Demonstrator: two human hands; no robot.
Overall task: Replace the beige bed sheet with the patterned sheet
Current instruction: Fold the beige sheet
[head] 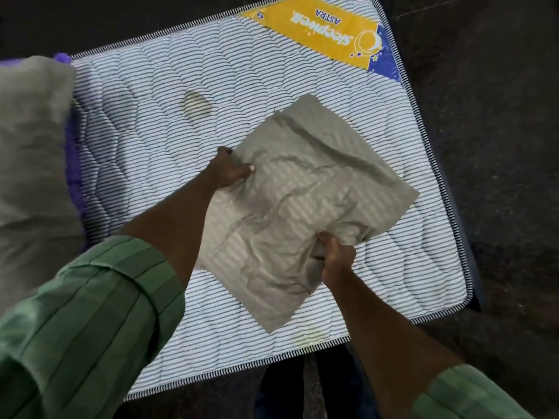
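The far and left parts of the white, grey-striped quilted mattress (242, 74) are left bare. Its near right part is covered by the folded beige striped sheet (305, 207). The left edge is blocked by a grey pillow (33, 164) over purple cloth (74, 164). Dark floor (496, 146) is seen alongside.

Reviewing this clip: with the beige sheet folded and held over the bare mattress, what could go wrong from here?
The beige sheet is held only at two edges by the left hand and right hand; a loose grip could let the folds fall open. Set down on the mattress, it would block the patterned sheet, which is not visible here.
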